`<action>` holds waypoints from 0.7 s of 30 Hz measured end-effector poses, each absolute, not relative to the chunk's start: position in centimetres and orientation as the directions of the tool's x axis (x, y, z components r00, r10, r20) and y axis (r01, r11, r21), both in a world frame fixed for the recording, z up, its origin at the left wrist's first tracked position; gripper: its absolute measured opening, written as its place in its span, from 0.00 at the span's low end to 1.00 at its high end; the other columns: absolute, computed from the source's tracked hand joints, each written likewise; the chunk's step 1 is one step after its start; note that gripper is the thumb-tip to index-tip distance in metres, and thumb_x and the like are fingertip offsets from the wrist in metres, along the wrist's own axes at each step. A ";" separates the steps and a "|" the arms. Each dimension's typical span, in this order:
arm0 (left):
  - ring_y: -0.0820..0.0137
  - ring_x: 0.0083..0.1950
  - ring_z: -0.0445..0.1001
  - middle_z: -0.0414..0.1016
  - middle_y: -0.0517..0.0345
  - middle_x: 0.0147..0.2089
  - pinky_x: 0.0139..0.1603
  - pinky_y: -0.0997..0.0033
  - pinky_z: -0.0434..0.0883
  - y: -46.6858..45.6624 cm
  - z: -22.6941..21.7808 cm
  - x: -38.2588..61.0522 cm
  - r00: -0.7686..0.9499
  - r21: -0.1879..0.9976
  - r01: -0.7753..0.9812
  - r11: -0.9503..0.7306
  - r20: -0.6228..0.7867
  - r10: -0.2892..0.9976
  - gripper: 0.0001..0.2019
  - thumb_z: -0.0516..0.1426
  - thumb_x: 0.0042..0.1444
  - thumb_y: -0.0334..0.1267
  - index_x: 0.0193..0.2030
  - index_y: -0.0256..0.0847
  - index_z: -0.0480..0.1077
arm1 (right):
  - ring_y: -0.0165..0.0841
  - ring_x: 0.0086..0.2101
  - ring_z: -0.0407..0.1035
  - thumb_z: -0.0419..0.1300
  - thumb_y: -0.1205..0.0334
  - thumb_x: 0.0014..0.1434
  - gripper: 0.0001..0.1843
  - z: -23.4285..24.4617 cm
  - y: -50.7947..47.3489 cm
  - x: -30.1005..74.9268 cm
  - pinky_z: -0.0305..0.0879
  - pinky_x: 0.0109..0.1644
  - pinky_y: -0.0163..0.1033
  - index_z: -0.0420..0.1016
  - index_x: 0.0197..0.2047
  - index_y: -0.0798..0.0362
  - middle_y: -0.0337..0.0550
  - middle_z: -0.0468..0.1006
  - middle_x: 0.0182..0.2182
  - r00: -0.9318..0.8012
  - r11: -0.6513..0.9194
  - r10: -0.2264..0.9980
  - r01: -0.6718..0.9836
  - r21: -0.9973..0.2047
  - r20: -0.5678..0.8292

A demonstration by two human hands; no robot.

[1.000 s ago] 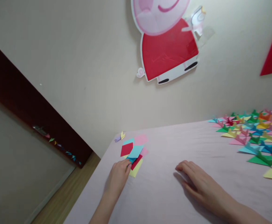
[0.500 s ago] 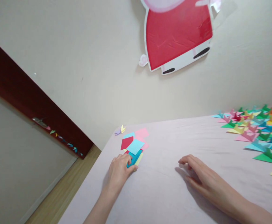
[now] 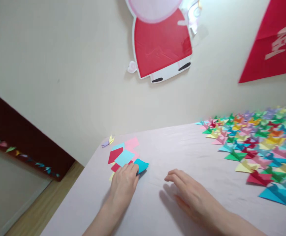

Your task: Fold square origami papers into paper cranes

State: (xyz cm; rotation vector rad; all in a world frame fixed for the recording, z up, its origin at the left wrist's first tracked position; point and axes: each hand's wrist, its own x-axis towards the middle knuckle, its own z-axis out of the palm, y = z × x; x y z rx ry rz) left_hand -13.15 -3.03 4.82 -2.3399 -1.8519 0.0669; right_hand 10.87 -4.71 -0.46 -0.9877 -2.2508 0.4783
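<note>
Between the thumb and fingers of my left hand is a blue sheet of paper, its free corner pointing right and lifted off the table. Behind that hand lies a loose pile of coloured paper squares, with a light blue square, a dark red square and a pink square on show; my hand hides part of the pile. My right hand hovers over the cloth to the right, fingers apart and holding nothing, its shadow beneath it.
Rows of folded paper cranes cover the table's right side. Two small folded pieces sit at the far left corner. A pale cloth covers the table, which meets the wall behind. A string of paper cranes hangs near the door.
My left hand has drawn the blue sheet off the pile towards the right. The right hand stays open, a little nearer the left one. The view has swung to the right.
</note>
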 end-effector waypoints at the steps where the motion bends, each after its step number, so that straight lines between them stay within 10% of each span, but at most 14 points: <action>1: 0.62 0.41 0.73 0.75 0.58 0.38 0.39 0.65 0.64 -2.9 4.9 -12.7 0.261 -0.150 0.958 -0.246 0.091 0.961 0.06 0.58 0.59 0.27 0.36 0.42 0.68 | 0.38 0.45 0.72 0.51 0.80 0.46 0.29 -0.1 -4.8 10.6 0.72 0.50 0.43 0.66 0.50 0.50 0.48 0.74 0.46 -0.524 0.650 0.757 0.536 -0.539 0.391; 6: 0.61 0.41 0.72 0.74 0.59 0.40 0.40 0.64 0.65 -2.6 4.5 -8.4 0.488 -0.050 0.872 -0.487 0.158 0.858 0.10 0.59 0.55 0.24 0.39 0.43 0.68 | 0.36 0.51 0.69 0.49 0.82 0.44 0.32 0.8 -4.3 10.5 0.70 0.54 0.41 0.63 0.52 0.50 0.48 0.71 0.51 -0.472 0.621 0.782 0.532 -0.576 0.407; 14: 0.61 0.41 0.72 0.75 0.59 0.38 0.41 0.63 0.67 -2.3 1.6 -4.6 0.550 0.230 0.777 -0.586 0.204 0.810 0.06 0.61 0.56 0.35 0.38 0.43 0.68 | 0.31 0.31 0.72 0.47 0.78 0.53 0.14 -1.1 -2.5 13.0 0.68 0.36 0.33 0.65 0.34 0.49 0.38 0.72 0.33 -0.350 0.430 0.903 0.733 -0.527 0.250; 17: 0.65 0.46 0.73 0.75 0.59 0.45 0.47 0.68 0.69 0.5 2.4 -8.4 0.437 0.375 0.805 -0.460 0.150 0.887 0.08 0.59 0.61 0.44 0.43 0.45 0.69 | 0.30 0.30 0.70 0.47 0.76 0.57 0.12 -1.7 -2.6 13.6 0.66 0.34 0.32 0.64 0.33 0.48 0.37 0.72 0.31 -0.391 0.484 0.875 0.682 -0.549 0.286; 21: 0.64 0.57 0.70 0.71 0.51 0.56 0.57 0.65 0.66 6.4 5.0 -17.7 -0.128 0.213 0.969 0.123 0.012 0.992 0.11 0.50 0.69 0.41 0.52 0.41 0.67 | 0.29 0.27 0.68 0.47 0.73 0.61 0.11 -1.6 -2.3 12.8 0.65 0.32 0.32 0.62 0.33 0.47 0.35 0.73 0.29 -0.433 0.584 0.812 0.597 -0.550 0.392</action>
